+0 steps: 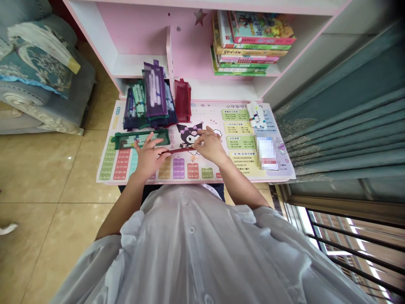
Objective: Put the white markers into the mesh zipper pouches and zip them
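Observation:
Between my hands a dark red mesh pouch (180, 150) is seen nearly edge-on, low over the desk mat. My left hand (148, 155) pinches its left end between thumb and finger, other fingers spread. At its right end, my right hand (209, 145) grips with thumb and fingertips; part of that grip is hidden. A green mesh pouch (163, 136) with markers inside lies just behind my left hand. Farther back is a pile of filled pouches, topped by a purple pouch (155, 95). Another red pouch (182, 101) lies beside that pile.
Several loose white markers (257, 115) lie at the mat's right, behind a blurred white item (268, 153). Stacked books (249, 52) stand on the pink shelf (190, 46). A teal curtain (341, 109) hangs close on the right; a sofa (41, 101) is at left.

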Demonstrator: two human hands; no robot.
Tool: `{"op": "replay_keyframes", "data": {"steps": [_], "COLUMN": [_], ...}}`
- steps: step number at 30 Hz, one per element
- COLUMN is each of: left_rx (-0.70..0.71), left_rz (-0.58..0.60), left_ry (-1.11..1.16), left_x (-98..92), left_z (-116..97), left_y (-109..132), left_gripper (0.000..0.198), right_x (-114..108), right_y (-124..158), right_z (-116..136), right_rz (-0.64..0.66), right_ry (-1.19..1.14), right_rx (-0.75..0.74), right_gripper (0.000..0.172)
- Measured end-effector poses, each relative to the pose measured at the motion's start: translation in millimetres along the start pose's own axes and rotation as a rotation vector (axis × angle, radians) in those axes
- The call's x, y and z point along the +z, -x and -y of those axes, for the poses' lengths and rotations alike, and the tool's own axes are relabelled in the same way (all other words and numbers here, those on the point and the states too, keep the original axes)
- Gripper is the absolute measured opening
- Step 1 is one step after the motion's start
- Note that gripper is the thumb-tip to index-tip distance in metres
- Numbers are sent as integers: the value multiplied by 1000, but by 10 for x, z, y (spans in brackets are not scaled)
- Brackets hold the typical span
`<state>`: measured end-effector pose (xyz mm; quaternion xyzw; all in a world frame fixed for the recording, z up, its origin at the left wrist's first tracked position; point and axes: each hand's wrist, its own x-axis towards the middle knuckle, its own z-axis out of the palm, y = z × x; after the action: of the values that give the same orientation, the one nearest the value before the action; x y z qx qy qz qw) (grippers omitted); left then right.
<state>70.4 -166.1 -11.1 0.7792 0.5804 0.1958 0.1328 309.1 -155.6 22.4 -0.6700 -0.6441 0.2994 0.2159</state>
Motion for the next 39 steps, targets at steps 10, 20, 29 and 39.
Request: {"op": "replay_keyframes", "data": {"steps": [10,20,29,39], "left_rx": [-29,-24,-22,-22], "left_rz": [-27,-33,-23,-10], "left_ry": [2,-5,-12,-10], "left_x": [1,10,-3,-48], "left_z": [73,88,71,60], "left_y": [9,8,4,0], "left_gripper": [11,11,10,10], "right_x": [-113,-186,-226,-300], "right_y": [-3,1,16,11], "right_z": [-91,-160,-259,-346], "right_rz": [-30,-58,-82,-131], "right_ry": [47,51,40,17], "right_rx": [38,58,50,82], "right_gripper": [14,15,14,14]}}
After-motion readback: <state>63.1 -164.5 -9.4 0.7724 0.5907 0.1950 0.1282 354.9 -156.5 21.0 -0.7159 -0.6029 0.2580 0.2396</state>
